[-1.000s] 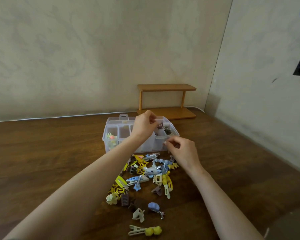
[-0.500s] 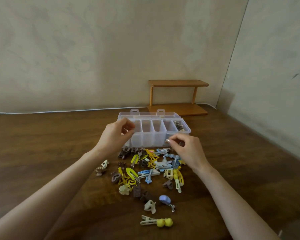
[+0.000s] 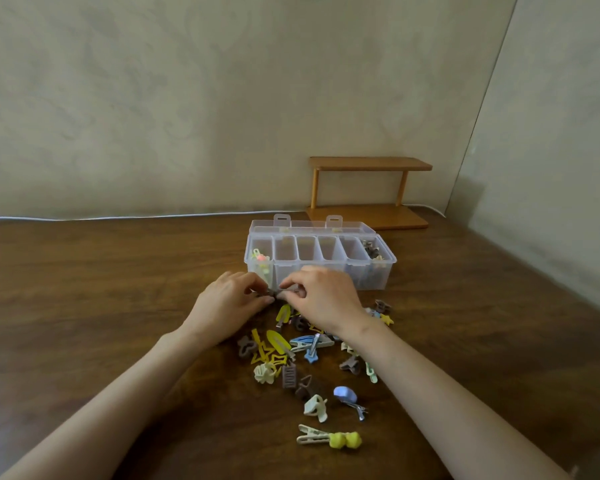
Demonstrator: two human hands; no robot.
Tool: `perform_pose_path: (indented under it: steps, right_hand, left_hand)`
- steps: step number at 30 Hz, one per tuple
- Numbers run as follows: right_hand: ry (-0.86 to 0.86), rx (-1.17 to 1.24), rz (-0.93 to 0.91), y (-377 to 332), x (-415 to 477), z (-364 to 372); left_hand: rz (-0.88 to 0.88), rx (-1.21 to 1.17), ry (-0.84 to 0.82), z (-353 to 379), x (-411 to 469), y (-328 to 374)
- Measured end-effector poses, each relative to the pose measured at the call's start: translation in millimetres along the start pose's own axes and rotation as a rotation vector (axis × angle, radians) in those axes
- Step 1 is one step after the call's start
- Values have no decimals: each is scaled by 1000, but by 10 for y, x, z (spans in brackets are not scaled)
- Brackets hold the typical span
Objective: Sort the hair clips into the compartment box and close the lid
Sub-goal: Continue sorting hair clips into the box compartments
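A clear plastic compartment box (image 3: 381, 271) stands on the wooden table with its lid folded back. Its leftmost cell holds a few bright clips (image 3: 260, 258); its rightmost cell holds brown clips (image 3: 371, 249). The cells between look bare. A pile of hair clips (image 3: 302, 348) in yellow, blue, brown and cream lies in front of the box. My left hand (image 3: 227, 308) and my right hand (image 3: 321, 303) meet just before the box's left end. Both pinch a small brown clip (image 3: 273, 293) between their fingertips.
A small wooden shelf (image 3: 369, 192) stands against the wall behind the box. A white cable (image 3: 118, 217) runs along the table's back edge. A cream clip with yellow balls (image 3: 329, 439) lies nearest me.
Both hands came down from the box towards the pile and met at its far left edge, where they now pinch a brown clip. The view also shifted to the left.
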State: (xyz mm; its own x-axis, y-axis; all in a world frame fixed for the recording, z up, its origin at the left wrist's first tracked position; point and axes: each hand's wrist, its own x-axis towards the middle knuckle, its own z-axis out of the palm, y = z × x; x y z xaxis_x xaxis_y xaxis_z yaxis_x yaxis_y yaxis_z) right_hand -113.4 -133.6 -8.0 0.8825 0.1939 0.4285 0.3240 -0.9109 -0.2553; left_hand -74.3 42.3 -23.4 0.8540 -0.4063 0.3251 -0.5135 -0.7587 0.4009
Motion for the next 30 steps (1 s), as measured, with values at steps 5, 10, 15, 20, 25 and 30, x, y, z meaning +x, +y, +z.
perform_pose_path:
  steps: [5, 10, 15, 20, 25, 30]
  right_hand:
    - [-86, -180, 27, -64, 86, 146]
    - [-57, -153, 43, -40, 73, 139]
    - [-4, 117, 135, 14, -5, -55]
    - [126, 459, 278, 259, -106, -339]
    - [371, 433, 418, 622, -95, -516]
    - [286, 228, 435, 767, 30, -557]
  left_hand:
    - [1, 92, 22, 11, -26, -19]
    - [19, 56, 35, 59, -6, 0]
    - [52, 65, 15, 84, 16, 3]
    - [45, 82, -14, 85, 38, -2]
    - [51, 76, 9, 80, 30, 22]
    - [75, -7, 98, 42, -1, 69]
